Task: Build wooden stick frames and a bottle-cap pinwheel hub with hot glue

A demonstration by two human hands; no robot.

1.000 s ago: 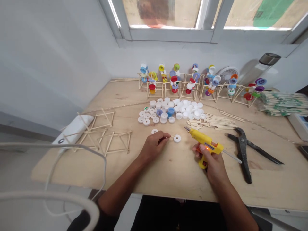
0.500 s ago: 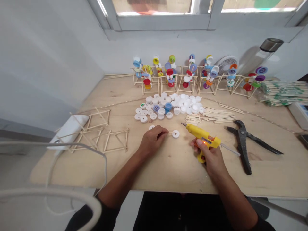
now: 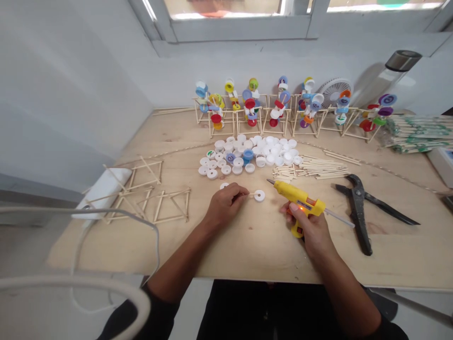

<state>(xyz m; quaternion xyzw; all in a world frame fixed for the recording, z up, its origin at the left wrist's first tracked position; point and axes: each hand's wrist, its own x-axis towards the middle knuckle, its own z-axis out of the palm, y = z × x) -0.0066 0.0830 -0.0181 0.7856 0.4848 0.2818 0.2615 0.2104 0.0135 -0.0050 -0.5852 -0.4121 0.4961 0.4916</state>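
My left hand (image 3: 228,203) pinches a short wooden stick (image 3: 252,194) just above the table. The stick's far end meets a white bottle cap (image 3: 259,195) with a hole in its middle. Another white cap (image 3: 224,186) lies partly hidden behind the left hand. In my right hand (image 3: 307,226) is a yellow glue gun (image 3: 299,197), gripped by its handle, with a red light glowing on it. Its nozzle points left towards the cap and stays apart from it. A clear glue stick (image 3: 339,218) protrudes from the gun's rear.
Beyond my hands lie a heap of mostly white caps (image 3: 272,151) and cut sticks (image 3: 318,167). Black pliers (image 3: 359,208) rest at right. Stick frames (image 3: 171,205) and a white power strip (image 3: 102,193) are at left. Stick-and-cap models (image 3: 249,115) line the wall. A cable (image 3: 141,219) crosses the left.
The view has shifted slightly. Both hands hold almost the same positions, with the stick and the glue gun still in them.
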